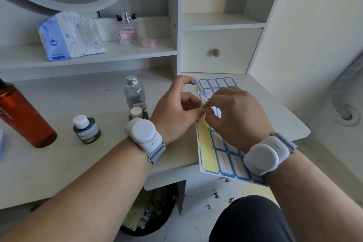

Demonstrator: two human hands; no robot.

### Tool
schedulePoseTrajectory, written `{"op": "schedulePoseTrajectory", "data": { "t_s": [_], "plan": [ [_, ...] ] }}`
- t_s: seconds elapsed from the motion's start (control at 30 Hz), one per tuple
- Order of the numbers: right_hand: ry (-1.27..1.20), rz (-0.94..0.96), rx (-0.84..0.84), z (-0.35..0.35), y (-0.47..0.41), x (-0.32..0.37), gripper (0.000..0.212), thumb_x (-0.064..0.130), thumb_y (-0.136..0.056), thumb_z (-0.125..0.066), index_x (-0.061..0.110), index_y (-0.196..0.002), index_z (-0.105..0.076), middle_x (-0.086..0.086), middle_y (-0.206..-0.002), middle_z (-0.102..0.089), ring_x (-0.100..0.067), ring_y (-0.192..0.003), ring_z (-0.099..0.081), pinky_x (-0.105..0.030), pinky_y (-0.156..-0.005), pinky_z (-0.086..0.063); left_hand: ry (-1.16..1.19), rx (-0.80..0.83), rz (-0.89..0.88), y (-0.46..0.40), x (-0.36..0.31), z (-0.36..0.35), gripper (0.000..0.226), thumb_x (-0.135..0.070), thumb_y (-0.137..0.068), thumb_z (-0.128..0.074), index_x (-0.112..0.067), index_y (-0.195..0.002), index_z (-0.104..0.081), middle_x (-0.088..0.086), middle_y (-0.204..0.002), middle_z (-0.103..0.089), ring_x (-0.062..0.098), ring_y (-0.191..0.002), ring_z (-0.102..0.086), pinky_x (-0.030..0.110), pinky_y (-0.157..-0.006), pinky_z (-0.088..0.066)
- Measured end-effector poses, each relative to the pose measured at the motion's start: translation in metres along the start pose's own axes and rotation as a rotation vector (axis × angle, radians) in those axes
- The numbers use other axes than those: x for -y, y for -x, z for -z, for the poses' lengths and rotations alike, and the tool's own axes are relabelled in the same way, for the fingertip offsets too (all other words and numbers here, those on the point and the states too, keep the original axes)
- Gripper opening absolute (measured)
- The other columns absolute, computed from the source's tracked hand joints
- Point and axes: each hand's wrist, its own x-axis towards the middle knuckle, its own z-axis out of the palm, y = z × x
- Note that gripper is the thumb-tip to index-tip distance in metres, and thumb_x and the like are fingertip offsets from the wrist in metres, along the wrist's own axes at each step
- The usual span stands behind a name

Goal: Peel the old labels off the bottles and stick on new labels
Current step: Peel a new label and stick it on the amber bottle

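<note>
Both hands pinch closed on one new label half lifted off the sheet at desk's front edge, left hand w/ right hand; pulled too fast it may tear or curl & stick to itself.

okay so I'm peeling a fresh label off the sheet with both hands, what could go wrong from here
1. Both hands, left hand and right hand, pinch the half-lifted label; it may curl, stick to your fingers or tear.
2. The label sheet overhangs the desk edge above the waste bin; it might slide off.
3. The small green bottle stands right by your left wrist, so a sideways move could topple it.
</note>
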Motion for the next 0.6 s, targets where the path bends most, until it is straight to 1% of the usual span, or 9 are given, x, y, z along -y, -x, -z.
{"op": "schedulePoseTrajectory", "data": {
  "t_s": [0.07,0.2,0.27,0.33,0.4,0.5,0.6],
  "plan": [
    [-0.003,-0.004,0.001,0.0000,0.0010,0.0011,0.011,0.018,-0.087,-0.067,0.016,-0.081,-0.076,-0.001,-0.078,-0.069,-0.027,-0.070,-0.061,-0.037,-0.064,-0.053,0.003,0.001,0.000,-0.0003,0.0004,0.0001,0.057,-0.020,-0.075,-0.073,-0.030,-0.125,-0.048,-0.005,-0.077,-0.070,0.022,-0.070,-0.062,0.047,-0.081,-0.055],
    [-0.006,-0.016,0.006,-0.0010,0.0021,0.0008,0.013,0.018,-0.089,-0.066,0.014,-0.080,-0.075,-0.003,-0.076,-0.068,-0.027,-0.067,-0.060,-0.037,-0.060,-0.053,-0.001,0.007,0.011,-0.0007,-0.0003,0.0001,0.057,-0.022,-0.076,-0.074,-0.032,-0.125,-0.047,-0.005,-0.079,-0.070,0.018,-0.068,-0.062,0.038,-0.077,-0.053],
    [-0.007,-0.031,0.007,-0.0029,0.0021,0.0006,0.015,0.020,-0.089,-0.064,0.014,-0.080,-0.075,-0.003,-0.077,-0.069,-0.027,-0.067,-0.060,-0.039,-0.059,-0.053,-0.018,0.005,0.015,-0.0009,0.0001,-0.0004,0.058,-0.025,-0.075,-0.074,-0.032,-0.126,-0.047,-0.003,-0.081,-0.072,0.022,-0.070,-0.064,0.043,-0.079,-0.055],
    [-0.009,-0.044,0.006,-0.0046,0.0023,0.0022,0.018,0.021,-0.089,-0.061,0.013,-0.080,-0.074,-0.004,-0.078,-0.069,-0.028,-0.067,-0.060,-0.039,-0.058,-0.053,-0.044,-0.002,0.015,-0.0008,0.0005,-0.0006,0.059,-0.028,-0.075,-0.075,-0.033,-0.127,-0.047,-0.001,-0.083,-0.073,0.030,-0.075,-0.067,0.049,-0.085,-0.056],
    [-0.012,-0.050,0.001,-0.0050,0.0027,0.0042,0.021,0.023,-0.088,-0.058,0.013,-0.079,-0.073,-0.004,-0.077,-0.068,-0.029,-0.064,-0.060,-0.039,-0.056,-0.052,-0.059,-0.008,0.013,-0.0006,0.0006,-0.0007,0.059,-0.029,-0.075,-0.075,-0.033,-0.127,-0.046,-0.001,-0.083,-0.074,0.033,-0.078,-0.067,0.051,-0.087,-0.056],
    [0.011,-0.059,-0.005,-0.0049,0.0021,0.0056,0.021,0.023,-0.088,-0.057,0.012,-0.076,-0.070,-0.003,-0.071,-0.065,-0.029,-0.059,-0.057,-0.038,-0.053,-0.051,-0.071,-0.020,0.012,-0.0006,0.0004,-0.0001,0.059,-0.030,-0.075,-0.074,-0.033,-0.126,-0.047,-0.003,-0.082,-0.074,0.029,-0.075,-0.068,0.046,-0.085,-0.057],
    [0.031,-0.070,0.009,-0.0042,0.0005,0.0055,0.017,0.021,-0.089,-0.061,0.013,-0.076,-0.070,-0.003,-0.070,-0.064,-0.027,-0.059,-0.057,-0.039,-0.054,-0.051,-0.073,-0.022,0.008,-0.0003,0.0003,0.0007,0.058,-0.024,-0.078,-0.076,-0.032,-0.127,-0.047,-0.004,-0.082,-0.074,0.021,-0.072,-0.066,0.043,-0.083,-0.057]
  ]
}}
